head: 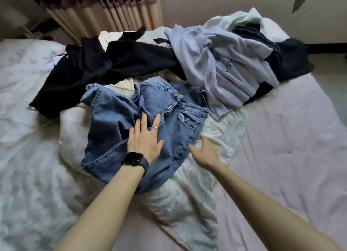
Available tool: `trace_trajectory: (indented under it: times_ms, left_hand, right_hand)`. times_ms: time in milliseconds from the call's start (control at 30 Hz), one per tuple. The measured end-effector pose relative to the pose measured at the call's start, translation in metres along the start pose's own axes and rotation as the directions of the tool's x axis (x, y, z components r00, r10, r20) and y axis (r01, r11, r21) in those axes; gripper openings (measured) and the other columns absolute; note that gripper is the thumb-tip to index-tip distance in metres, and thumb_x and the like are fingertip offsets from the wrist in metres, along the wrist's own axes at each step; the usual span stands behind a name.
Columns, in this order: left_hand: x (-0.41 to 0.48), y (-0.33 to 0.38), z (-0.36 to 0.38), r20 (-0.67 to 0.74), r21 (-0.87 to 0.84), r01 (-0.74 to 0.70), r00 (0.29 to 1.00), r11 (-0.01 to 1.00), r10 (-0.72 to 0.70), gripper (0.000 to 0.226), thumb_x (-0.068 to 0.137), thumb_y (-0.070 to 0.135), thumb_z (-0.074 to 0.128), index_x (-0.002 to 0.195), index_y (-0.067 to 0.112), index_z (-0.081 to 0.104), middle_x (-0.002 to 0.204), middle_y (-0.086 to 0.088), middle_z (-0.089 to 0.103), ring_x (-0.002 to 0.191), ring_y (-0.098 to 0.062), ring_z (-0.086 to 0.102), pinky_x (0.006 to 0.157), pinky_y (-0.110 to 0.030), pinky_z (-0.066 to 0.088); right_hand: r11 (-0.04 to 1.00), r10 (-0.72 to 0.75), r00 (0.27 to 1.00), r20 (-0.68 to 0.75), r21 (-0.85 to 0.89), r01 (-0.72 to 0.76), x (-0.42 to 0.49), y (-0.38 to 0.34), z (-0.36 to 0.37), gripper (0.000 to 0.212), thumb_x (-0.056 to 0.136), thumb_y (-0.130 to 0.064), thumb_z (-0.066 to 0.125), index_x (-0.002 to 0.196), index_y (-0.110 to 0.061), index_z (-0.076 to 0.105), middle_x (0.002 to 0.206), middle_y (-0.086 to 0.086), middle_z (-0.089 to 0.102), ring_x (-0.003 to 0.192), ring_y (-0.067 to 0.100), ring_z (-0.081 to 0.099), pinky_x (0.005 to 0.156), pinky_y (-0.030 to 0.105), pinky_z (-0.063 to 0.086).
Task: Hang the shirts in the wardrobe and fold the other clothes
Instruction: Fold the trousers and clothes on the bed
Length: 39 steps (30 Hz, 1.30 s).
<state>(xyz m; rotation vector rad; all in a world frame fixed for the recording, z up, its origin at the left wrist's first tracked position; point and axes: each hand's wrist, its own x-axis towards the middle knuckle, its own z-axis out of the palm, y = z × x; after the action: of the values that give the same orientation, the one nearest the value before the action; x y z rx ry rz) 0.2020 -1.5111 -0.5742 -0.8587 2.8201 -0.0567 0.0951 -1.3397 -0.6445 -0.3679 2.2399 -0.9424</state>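
A pair of blue jeans lies partly folded on the bed in front of me, waistband and button toward the far side. My left hand presses flat on the denim with straight fingers; it wears a ring and a black watch. My right hand is spread open at the jeans' right edge, its fingers touching the seam and the white sheet. Behind the jeans lie a black garment and a pale lavender shirt with writing on it, heaped over more dark clothes.
The clothes rest on a bed with a rumpled white quilt on the left and a pink sheet on the right. A pleated curtain hangs at the far wall. The floor shows beyond the bed's right corner.
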Motion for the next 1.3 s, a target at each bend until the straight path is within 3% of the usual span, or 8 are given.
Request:
trace_trajectory:
  times_ms: [100,200,333,533,700,967,1100,1300]
  left_hand:
    - [0.011,-0.006,0.026,-0.1,0.042,-0.056,0.993,0.998,0.06,0.086,0.078,0.02,0.079,0.152,0.012,0.037,0.132,-0.02,0.056,0.104,-0.04,0.06,0.084,-0.047,0.051]
    - [0.0,-0.01,0.038,-0.123,-0.014,-0.081,0.989,0.997,0.079,0.069,0.065,0.004,0.082,0.131,0.0,0.06,0.096,-0.017,0.066,0.07,-0.038,0.063,0.061,-0.041,0.052]
    - [-0.037,-0.012,0.024,-0.004,-0.179,-0.044,0.999,0.983,0.044,0.058,0.078,0.025,0.058,0.133,0.008,0.06,0.112,-0.013,0.068,0.094,-0.038,0.065,0.086,-0.042,0.05]
    - [-0.105,0.001,-0.019,0.32,-0.151,-0.002,0.946,0.989,0.051,0.06,0.093,0.036,0.047,0.151,0.026,0.036,0.135,-0.002,0.051,0.12,-0.029,0.055,0.101,-0.035,0.041]
    - [-0.166,0.036,-0.06,0.52,-0.235,0.001,0.845,0.972,0.125,0.049,0.089,0.031,0.05,0.137,0.025,0.051,0.131,-0.004,0.054,0.121,-0.031,0.055,0.097,-0.039,0.047]
    - [-0.272,0.115,-0.044,0.637,-0.33,-0.017,0.734,0.944,0.236,0.058,0.088,0.026,0.05,0.146,0.029,0.043,0.136,-0.008,0.05,0.123,-0.032,0.055,0.103,-0.04,0.046]
    - [-0.325,0.171,-0.008,0.72,-0.317,-0.073,0.63,0.946,0.29,0.06,0.089,0.027,0.05,0.148,0.029,0.041,0.14,-0.01,0.047,0.123,-0.034,0.054,0.103,-0.041,0.047]
    - [-0.349,0.222,0.028,0.804,-0.093,-0.279,0.545,0.956,0.237,0.054,0.094,0.047,0.047,0.143,0.024,0.045,0.147,-0.011,0.038,0.131,-0.035,0.044,0.103,-0.046,0.04]
  right_hand:
    - [0.932,0.137,0.991,-0.006,0.338,-0.127,0.043,0.008,0.018,0.072,0.085,-0.043,0.071,0.142,-0.014,0.039,0.135,0.005,0.061,0.117,0.026,0.062,0.103,0.045,0.049]
    - [0.759,0.237,0.971,0.026,0.619,-0.202,0.071,0.015,0.03,0.07,0.071,-0.049,0.082,0.123,-0.011,0.055,0.111,0.005,0.069,0.085,0.021,0.068,0.067,0.036,0.061]
    - [0.641,0.258,0.965,0.053,0.738,-0.212,0.06,-0.013,0.017,0.009,0.088,-0.014,0.071,0.092,-0.016,0.064,0.084,0.0,0.067,0.066,0.012,0.061,0.047,0.02,0.047]
    - [0.728,0.235,0.97,-0.061,0.672,-0.134,-0.016,-0.043,-0.039,0.02,0.09,-0.004,0.053,0.082,-0.019,0.064,0.079,0.002,0.067,0.068,0.015,0.06,0.063,0.029,0.047]
    - [0.735,0.276,0.956,-0.097,0.662,-0.145,-0.129,-0.02,-0.092,0.021,0.092,0.0,0.051,0.092,-0.02,0.057,0.096,0.011,0.071,0.079,0.025,0.066,0.077,0.044,0.055]
    - [0.772,0.449,0.873,-0.192,0.576,-0.27,-0.287,0.117,-0.131,0.041,0.079,0.008,0.048,0.098,-0.025,0.063,0.101,0.007,0.072,0.098,0.031,0.068,0.094,0.058,0.054]
    - [0.708,0.607,0.775,-0.176,0.562,-0.427,-0.344,0.234,-0.129,0.047,0.061,-0.008,0.049,0.099,-0.032,0.062,0.099,0.004,0.073,0.098,0.033,0.068,0.09,0.062,0.055]
    - [0.635,0.723,0.672,-0.157,0.532,-0.56,-0.383,0.313,-0.112,0.043,0.072,-0.001,0.058,0.106,-0.027,0.061,0.1,0.0,0.072,0.095,0.028,0.067,0.09,0.052,0.056]
